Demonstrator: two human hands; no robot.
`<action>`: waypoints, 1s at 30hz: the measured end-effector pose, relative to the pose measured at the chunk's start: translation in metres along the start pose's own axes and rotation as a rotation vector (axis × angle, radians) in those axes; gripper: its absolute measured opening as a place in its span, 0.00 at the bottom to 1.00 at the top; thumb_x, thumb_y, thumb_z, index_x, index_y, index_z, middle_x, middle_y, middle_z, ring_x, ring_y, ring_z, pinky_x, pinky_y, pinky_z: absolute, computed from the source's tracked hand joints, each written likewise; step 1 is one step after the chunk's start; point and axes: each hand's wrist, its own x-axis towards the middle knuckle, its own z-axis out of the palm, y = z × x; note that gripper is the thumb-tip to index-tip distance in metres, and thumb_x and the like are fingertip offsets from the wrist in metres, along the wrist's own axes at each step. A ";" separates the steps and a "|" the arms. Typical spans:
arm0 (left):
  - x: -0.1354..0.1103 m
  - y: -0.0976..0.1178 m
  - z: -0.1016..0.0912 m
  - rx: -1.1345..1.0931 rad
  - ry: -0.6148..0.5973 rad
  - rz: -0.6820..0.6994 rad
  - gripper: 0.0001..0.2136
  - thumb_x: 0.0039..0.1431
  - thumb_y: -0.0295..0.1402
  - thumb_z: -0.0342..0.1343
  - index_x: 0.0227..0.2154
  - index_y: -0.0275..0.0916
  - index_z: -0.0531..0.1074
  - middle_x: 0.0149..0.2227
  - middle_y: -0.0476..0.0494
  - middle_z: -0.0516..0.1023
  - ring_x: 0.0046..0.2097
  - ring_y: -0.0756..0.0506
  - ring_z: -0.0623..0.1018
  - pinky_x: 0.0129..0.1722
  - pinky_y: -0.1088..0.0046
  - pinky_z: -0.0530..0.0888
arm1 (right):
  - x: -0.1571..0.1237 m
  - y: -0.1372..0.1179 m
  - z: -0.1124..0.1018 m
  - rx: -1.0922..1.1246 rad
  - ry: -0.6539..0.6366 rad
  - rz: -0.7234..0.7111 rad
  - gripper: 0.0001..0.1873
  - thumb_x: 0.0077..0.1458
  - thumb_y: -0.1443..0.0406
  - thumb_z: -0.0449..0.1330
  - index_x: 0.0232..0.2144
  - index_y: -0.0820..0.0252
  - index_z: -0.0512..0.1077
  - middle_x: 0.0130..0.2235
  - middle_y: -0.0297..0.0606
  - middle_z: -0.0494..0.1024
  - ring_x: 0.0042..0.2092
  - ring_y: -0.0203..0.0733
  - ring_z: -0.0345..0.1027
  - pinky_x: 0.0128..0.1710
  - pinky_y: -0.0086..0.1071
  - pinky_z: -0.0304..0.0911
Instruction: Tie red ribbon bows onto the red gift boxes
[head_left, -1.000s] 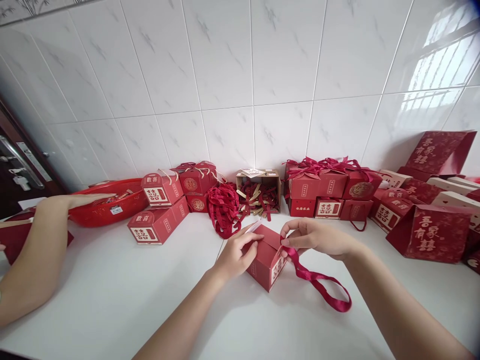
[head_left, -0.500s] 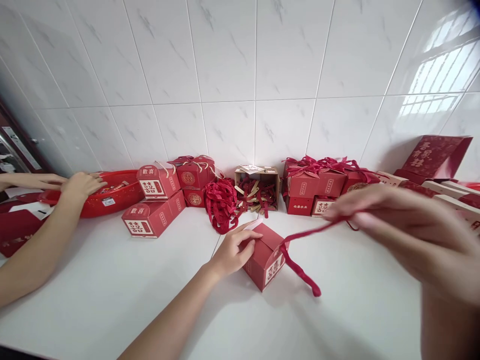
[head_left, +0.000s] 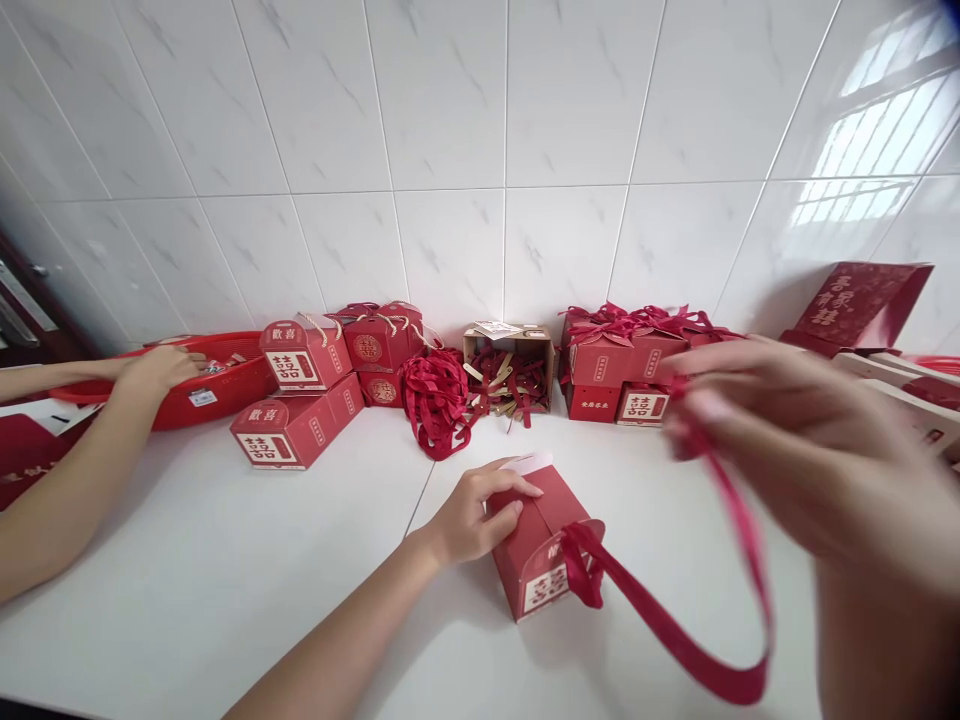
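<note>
**Slack ribbon (head_left: 660, 618) ran from the red box (head_left: 541, 532) to your right hand (head_left: 787, 440)**

The red box sat on the desk (head_left: 285, 590) in front of you. Your left hand (head_left: 474, 512) had hold of it, fingers half curled at its left side, one lying along the top. Your right hand, raised and blurred, pinched the ribbon between closed fingers; the ribbon sagged, then climbed to the rounded end flap. That hand blocked part of the ribbon-tied boxes (head_left: 600, 362) behind it. Leftward along the tiled wall (head_left: 450, 100) came an open cardboard box (head_left: 551, 375) of tags and ribbon strips, a ribbon heap (head_left: 436, 395), then stacked boxes (head_left: 300, 362) with rope handles. Farther left, another person's hand (head_left: 166, 368) reached into a red basket (head_left: 236, 395).

Your box showed 囍 on a white panel, partly covered by the ribbon. The stacked boxes carried 囍 too, with 歡喜 on their flaps. Near your right hand, a lower box (head_left: 595, 403) read 安居乐业. You could not read the basket's sticker (head_left: 202, 398).
</note>
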 end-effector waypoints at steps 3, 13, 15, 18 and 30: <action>0.000 0.002 0.001 -0.001 -0.009 -0.001 0.12 0.55 0.27 0.52 0.40 0.40 0.76 0.52 0.37 0.75 0.53 0.37 0.74 0.53 0.57 0.70 | 0.021 0.016 0.025 0.092 -0.245 0.141 0.21 0.52 0.54 0.63 0.46 0.54 0.67 0.24 0.31 0.72 0.26 0.36 0.65 0.25 0.30 0.60; 0.002 0.003 0.002 -0.030 -0.029 0.017 0.13 0.53 0.25 0.51 0.40 0.40 0.75 0.52 0.38 0.75 0.51 0.39 0.75 0.50 0.61 0.71 | 0.042 0.049 0.051 0.062 -0.351 0.356 0.22 0.53 0.58 0.62 0.48 0.56 0.64 0.22 0.27 0.71 0.24 0.33 0.61 0.24 0.27 0.54; 0.002 0.003 0.003 -0.020 -0.022 0.017 0.13 0.53 0.25 0.51 0.40 0.39 0.75 0.49 0.38 0.76 0.49 0.40 0.75 0.48 0.62 0.71 | 0.042 0.050 0.052 0.063 -0.348 0.367 0.22 0.52 0.59 0.63 0.47 0.57 0.65 0.21 0.28 0.71 0.24 0.33 0.61 0.24 0.27 0.54; 0.002 0.003 0.003 -0.009 -0.012 -0.002 0.12 0.53 0.26 0.51 0.38 0.39 0.75 0.43 0.38 0.77 0.44 0.41 0.76 0.45 0.63 0.72 | 0.044 0.052 0.055 0.065 -0.332 0.377 0.22 0.52 0.59 0.63 0.48 0.57 0.65 0.22 0.28 0.72 0.24 0.33 0.62 0.24 0.27 0.54; 0.004 0.016 0.005 -0.001 -0.054 0.018 0.12 0.54 0.25 0.49 0.39 0.40 0.74 0.44 0.40 0.76 0.47 0.42 0.75 0.48 0.66 0.72 | 0.046 0.059 0.064 0.084 -0.298 0.378 0.16 0.52 0.61 0.64 0.43 0.60 0.72 0.26 0.34 0.79 0.27 0.36 0.70 0.28 0.28 0.62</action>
